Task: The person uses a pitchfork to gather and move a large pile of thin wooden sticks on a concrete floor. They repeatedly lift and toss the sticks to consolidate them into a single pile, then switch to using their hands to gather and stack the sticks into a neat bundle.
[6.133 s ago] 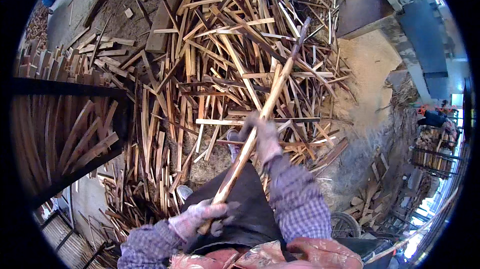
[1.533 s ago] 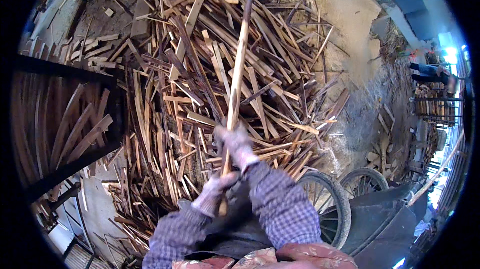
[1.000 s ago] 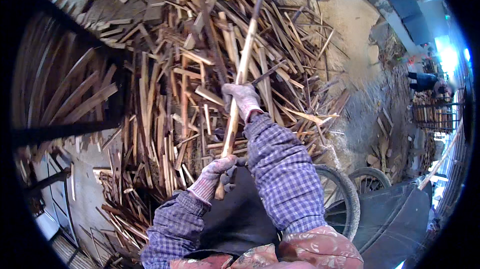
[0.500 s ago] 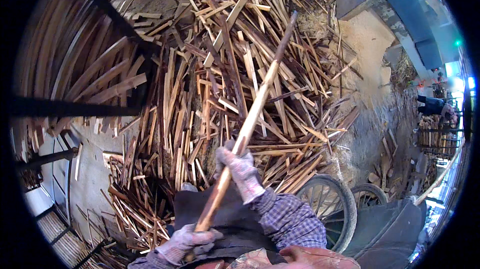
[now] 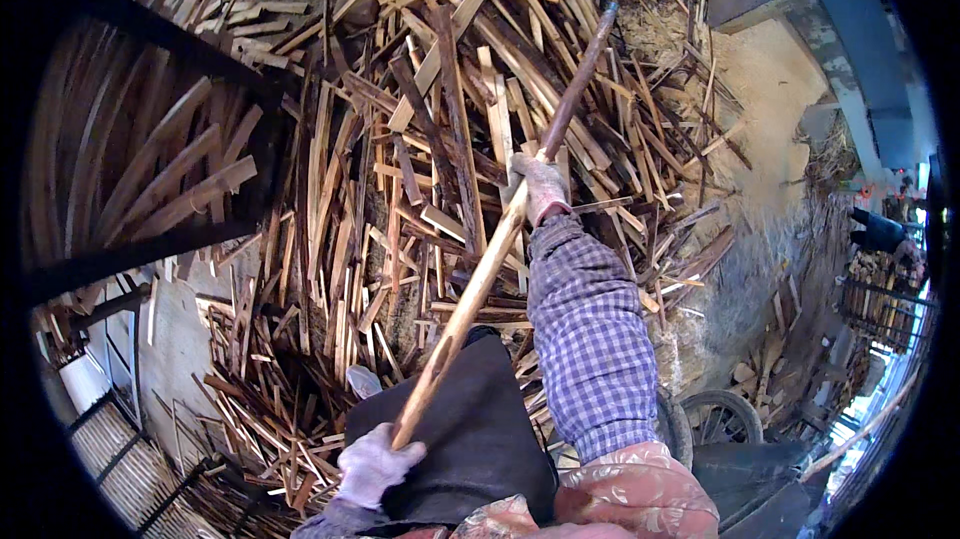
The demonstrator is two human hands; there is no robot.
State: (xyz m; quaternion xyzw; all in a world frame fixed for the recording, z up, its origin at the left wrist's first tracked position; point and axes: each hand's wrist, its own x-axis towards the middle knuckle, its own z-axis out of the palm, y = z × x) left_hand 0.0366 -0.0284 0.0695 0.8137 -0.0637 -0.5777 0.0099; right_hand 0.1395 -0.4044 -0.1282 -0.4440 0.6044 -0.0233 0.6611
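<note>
A long wooden pole [image 5: 455, 334] slants from my lap up and to the right, pale along most of its length and dark with bark toward its far end. My left hand [image 5: 378, 466], in a pale work glove, is closed round its near end. Higher up, my gloved right hand [image 5: 540, 187] grips the pole, the arm stretched out. Beneath the pole lies a large heap of sawn wood strips [image 5: 335, 204], pointing in many directions, many with bark on them. A dark apron [image 5: 450, 439] covers my lap under the pole.
On the left, a dark metal frame [image 5: 150, 259] holds long wood slats [image 5: 200, 174]. Spoked wheels [image 5: 722, 419] and a grey cart body [image 5: 770, 474] stand at the lower right. Sawdust [image 5: 765, 74] lies beside a blue machine [image 5: 885, 59]. A person [image 5: 880, 231] is at the far right.
My right hand has slid up the pole, away from me, and that arm has straightened. The pole's far end has shifted slightly right and away. The left hand remains at the near end.
</note>
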